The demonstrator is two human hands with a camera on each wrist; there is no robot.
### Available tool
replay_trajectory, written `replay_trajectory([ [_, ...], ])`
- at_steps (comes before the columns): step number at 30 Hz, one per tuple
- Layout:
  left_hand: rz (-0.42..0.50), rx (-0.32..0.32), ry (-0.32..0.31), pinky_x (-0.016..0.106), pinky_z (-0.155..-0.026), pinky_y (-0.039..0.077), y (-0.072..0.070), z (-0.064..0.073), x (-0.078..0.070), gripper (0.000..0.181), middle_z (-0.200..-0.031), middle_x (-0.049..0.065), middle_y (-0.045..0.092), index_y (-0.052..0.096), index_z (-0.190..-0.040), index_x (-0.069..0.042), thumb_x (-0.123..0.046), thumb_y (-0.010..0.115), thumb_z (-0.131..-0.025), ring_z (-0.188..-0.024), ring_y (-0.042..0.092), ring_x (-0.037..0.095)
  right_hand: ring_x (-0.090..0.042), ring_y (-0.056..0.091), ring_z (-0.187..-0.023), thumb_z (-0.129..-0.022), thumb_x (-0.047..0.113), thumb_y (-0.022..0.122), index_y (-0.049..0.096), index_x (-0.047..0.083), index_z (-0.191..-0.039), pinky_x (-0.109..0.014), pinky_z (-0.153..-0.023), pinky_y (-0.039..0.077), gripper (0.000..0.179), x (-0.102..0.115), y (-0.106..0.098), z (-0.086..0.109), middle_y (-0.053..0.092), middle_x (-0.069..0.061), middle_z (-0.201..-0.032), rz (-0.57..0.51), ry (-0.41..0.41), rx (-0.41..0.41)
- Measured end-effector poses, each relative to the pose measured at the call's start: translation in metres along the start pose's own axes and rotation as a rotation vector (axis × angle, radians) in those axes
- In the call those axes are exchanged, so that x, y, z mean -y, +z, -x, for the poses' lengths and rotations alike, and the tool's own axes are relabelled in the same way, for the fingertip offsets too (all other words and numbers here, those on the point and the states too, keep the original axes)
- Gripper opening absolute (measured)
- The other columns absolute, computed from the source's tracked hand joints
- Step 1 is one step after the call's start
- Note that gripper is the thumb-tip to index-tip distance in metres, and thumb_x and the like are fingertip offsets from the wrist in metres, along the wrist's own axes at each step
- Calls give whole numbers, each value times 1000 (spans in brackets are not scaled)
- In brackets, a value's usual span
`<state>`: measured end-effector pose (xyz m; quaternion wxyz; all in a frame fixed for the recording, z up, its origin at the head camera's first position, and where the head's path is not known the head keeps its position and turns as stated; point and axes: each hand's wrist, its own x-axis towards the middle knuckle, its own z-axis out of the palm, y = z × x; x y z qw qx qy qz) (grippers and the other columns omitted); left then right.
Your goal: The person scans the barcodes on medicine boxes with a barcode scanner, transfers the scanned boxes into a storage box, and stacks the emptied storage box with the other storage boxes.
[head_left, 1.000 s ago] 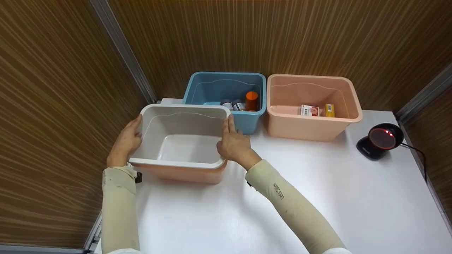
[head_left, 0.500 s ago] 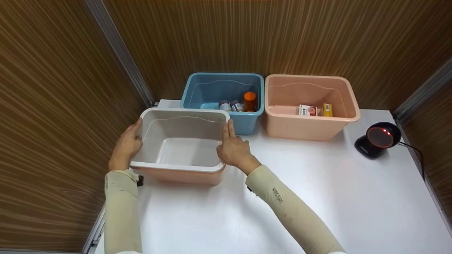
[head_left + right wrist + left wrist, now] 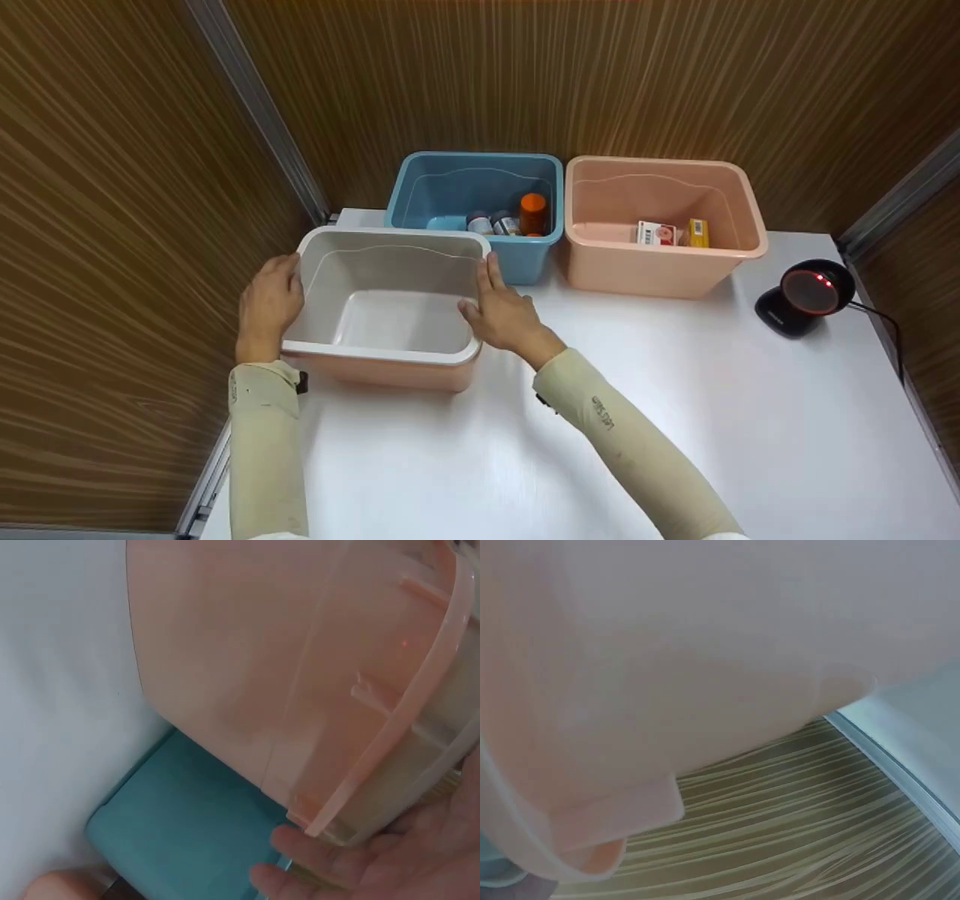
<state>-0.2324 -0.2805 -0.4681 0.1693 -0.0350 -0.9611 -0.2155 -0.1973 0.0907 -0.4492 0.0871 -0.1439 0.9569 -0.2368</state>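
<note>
A white bin (image 3: 397, 319) sits nested inside a light-pink bin (image 3: 382, 370) at the left of the table. At the left end of the white rim lies my left hand (image 3: 270, 304); just a bit of a finger (image 3: 525, 889) shows past the pink rim in the left wrist view. My right hand (image 3: 506, 316) touches the right end of the white rim, two fingers straight along it and the thumb over the inside. In the right wrist view those fingers (image 3: 322, 859) lie extended beside the rim corner, not wrapped under it.
Behind stands a blue bin (image 3: 525, 262) with an orange bottle (image 3: 533, 214) and small white bottles (image 3: 505, 224). Beside it, a peach bin (image 3: 645, 271) holds small boxes (image 3: 657, 233). A black scanner (image 3: 814, 289) with a cable stands at the right.
The nested bins shift slightly down in the head view, with some camera motion. My left hand has moved a little up over the rim, its thumb drawn back; my right hand stays at the right rim.
</note>
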Motion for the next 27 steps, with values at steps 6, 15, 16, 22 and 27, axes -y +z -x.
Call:
replay_trajectory([
  [6, 43, -282, 170, 53, -83, 41, -4, 9, -37, 28, -116, 20, 61, 65, -112, 2, -5, 55, -88, -100, 57, 42, -41, 22, -136, -93, 60, 40, 11, 16, -153, -60, -103, 20, 80, -30, -21, 31, -1, -21, -155, 1, -136, -143],
  [15, 164, -251, 364, 46, -96, 37, 16, 55, -153, 32, -128, 17, 55, 60, -122, -1, -7, 57, -91, -112, 52, 37, -34, -9, -140, -87, 65, 47, 17, 25, -153, -66, -102, 5, 82, -103, -28, 103, -9, -11, -157, 253, -71, -400],
  [16, 158, -235, 390, 46, -96, 37, 21, 61, -165, 33, -130, 17, 54, 60, -123, -1, -9, 57, -91, -114, 51, 37, -35, -8, -140, -86, 65, 48, 18, 26, -153, -67, -101, 6, 83, -111, -27, 111, -10, -11, -157, 272, -56, -418],
  [22, 105, -131, 533, 47, -102, 32, 54, 98, -235, 43, -141, 19, 43, 53, -131, 0, -21, 54, -94, -122, 46, 33, -39, -5, -140, -79, 71, 54, 18, 31, -152, -72, -96, 8, 91, -148, -18, 150, -12, -14, -156, 326, 16, -451],
  [27, 154, -30, 521, 45, -107, 25, 86, 117, -272, 51, -147, 17, 34, 44, -141, -8, -32, 52, -97, -132, 35, 29, -43, -3, -139, -75, 76, 52, 17, 31, -152, -75, -94, 8, 96, -163, -5, 167, -8, -19, -156, 367, 54, -438],
])
